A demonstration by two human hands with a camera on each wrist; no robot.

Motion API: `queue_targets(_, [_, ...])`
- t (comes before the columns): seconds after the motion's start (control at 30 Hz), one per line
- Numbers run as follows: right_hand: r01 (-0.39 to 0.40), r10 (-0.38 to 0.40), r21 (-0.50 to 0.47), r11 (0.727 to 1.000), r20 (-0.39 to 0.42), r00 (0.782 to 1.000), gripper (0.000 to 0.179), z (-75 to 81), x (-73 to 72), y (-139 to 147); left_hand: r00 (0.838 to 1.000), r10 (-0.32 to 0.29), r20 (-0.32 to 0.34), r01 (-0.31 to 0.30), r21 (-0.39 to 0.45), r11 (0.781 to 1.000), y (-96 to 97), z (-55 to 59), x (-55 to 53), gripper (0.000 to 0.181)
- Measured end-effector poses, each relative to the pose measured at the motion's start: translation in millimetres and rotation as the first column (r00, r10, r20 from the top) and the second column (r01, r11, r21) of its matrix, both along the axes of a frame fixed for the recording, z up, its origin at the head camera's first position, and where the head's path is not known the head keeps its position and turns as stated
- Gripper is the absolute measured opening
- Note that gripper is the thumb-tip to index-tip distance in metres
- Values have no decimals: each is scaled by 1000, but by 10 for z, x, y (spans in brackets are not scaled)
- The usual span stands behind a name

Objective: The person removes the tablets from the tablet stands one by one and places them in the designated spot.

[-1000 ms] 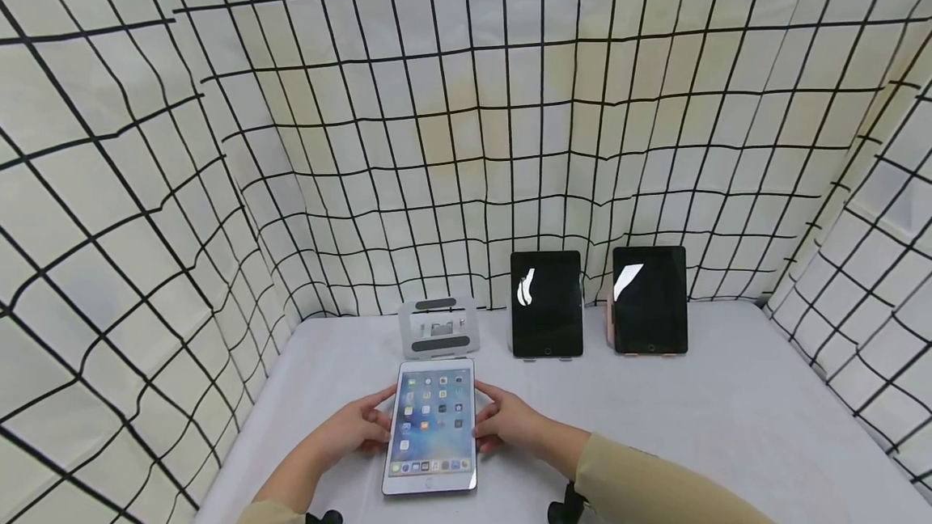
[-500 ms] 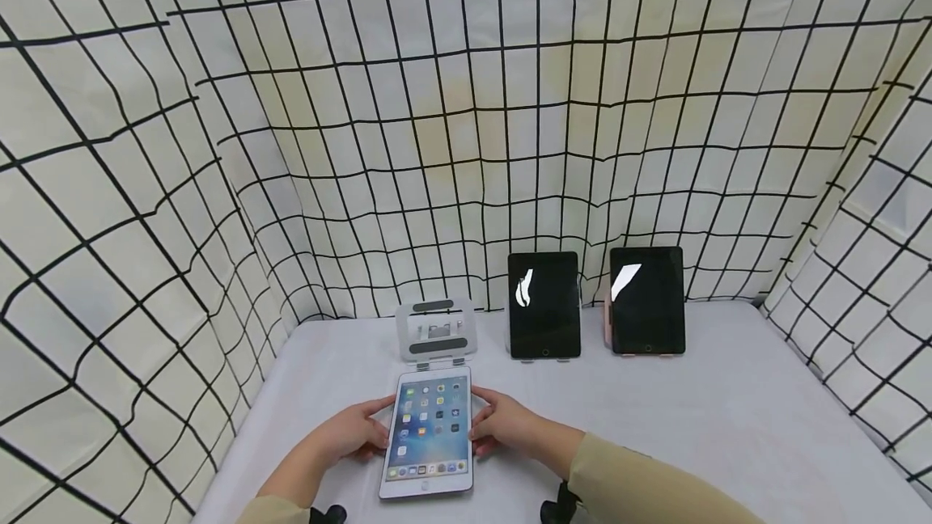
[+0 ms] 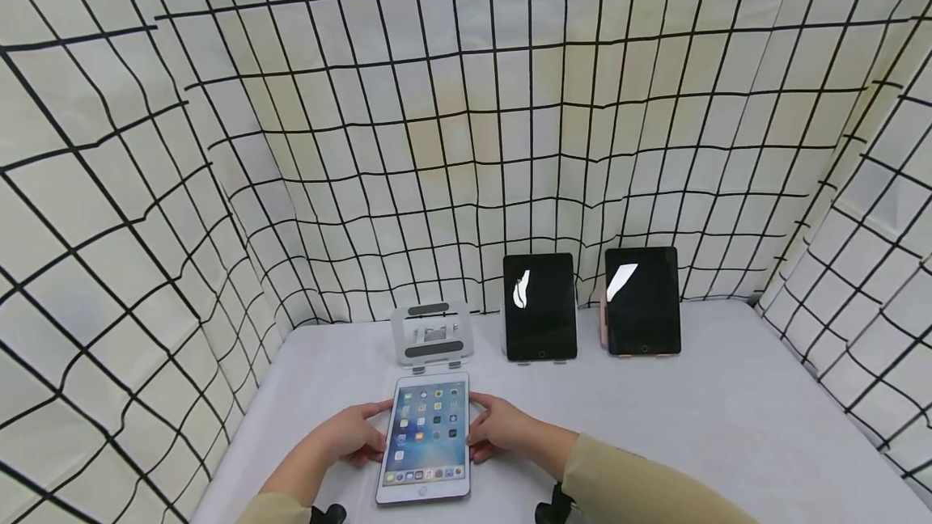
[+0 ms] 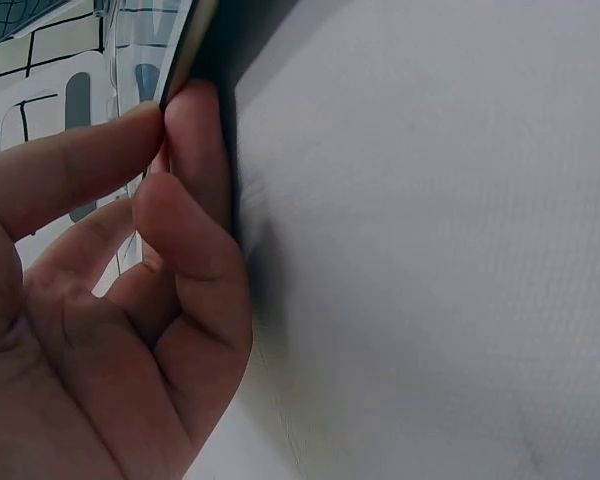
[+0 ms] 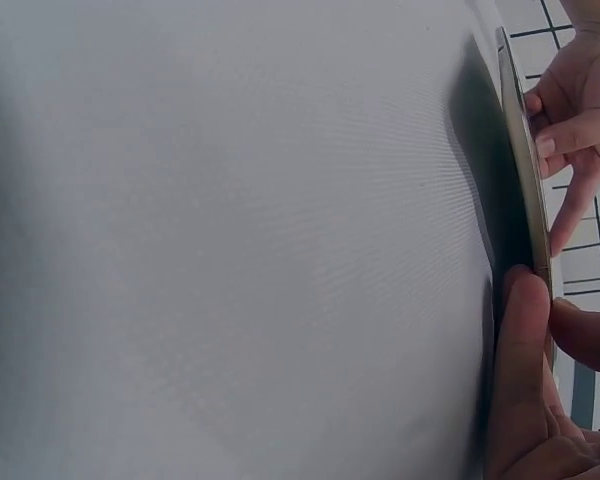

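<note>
A: Main thing, where?

B: White tablet point(image 3: 425, 439), screen lit with app icons, held face up over the white tablecloth point(image 3: 626, 427), just in front of a white tablet stand point(image 3: 434, 348) with grey pads showing.

A: Fingers?

B: Left hand point(image 3: 358, 433): clamped on the tablet's left edge, that edge pinched between its digits. Right hand point(image 3: 498, 428): same on the right edge, one finger underneath, thumb on top. Both wrist views back that up.

A: Tablet off the cloth?

B: Sides look raised, fingertips fit below. Near edge, cannot tell. Touching the stand's front lip? Cannot tell either; top edge is very close.

A: Other stuff?

B: Two dark-screened tablets to the right of the stand, leaning back: one nearer point(image 3: 540, 307), one farther right point(image 3: 642, 302) with a pink stand peeking out behind. Black grid lines on the pale wall point(image 3: 480, 136) behind.

A: Step in hand?

B: Judging from the pose, a two-handed hold, tablet lined up roughly with the stand.

A: Next move calls for?

B: Probably an even pinch on both edges, hands level so it doesn't twist, and top edge kept clear of that lip.
</note>
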State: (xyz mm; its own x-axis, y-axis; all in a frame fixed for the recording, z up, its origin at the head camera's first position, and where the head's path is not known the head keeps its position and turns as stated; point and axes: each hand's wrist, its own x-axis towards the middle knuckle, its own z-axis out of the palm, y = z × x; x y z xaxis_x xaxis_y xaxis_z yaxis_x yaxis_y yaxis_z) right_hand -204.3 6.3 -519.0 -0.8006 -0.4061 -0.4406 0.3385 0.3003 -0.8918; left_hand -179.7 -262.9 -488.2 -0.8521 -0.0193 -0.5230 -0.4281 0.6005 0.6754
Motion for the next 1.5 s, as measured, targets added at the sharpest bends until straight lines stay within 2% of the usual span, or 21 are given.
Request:
queue_targets(0.1, [-1,1,7,1000,11,1000,81,19,22,-20,1000,8,11,-8,-26,1000,11,2,16,75])
queue_targets(0.43, [18,-17,82,996,-13,1000,83,86,3,-52,999,34,-4,-35,-25,999,33,-25,-6,73])
queue_targets(0.7, [38,-40,106,994,24,999,84,121,7,-31,999,47,-8,-48,-41,998,73,-41,17,70])
queue_targets(1.03, [51,-51,165,985,-4,999,84,97,8,-65,1000,23,-4,-23,-148,989,87,-37,-29,71])
queue_targets(1.23, [32,-28,210,977,-20,999,83,115,59,-70,999,-20,-25,15,-200,980,37,-71,-16,74])
queue_targets(1.5, [-7,7,184,983,-2,1000,83,69,17,-13,997,-54,-54,42,-198,979,6,-56,-4,74])
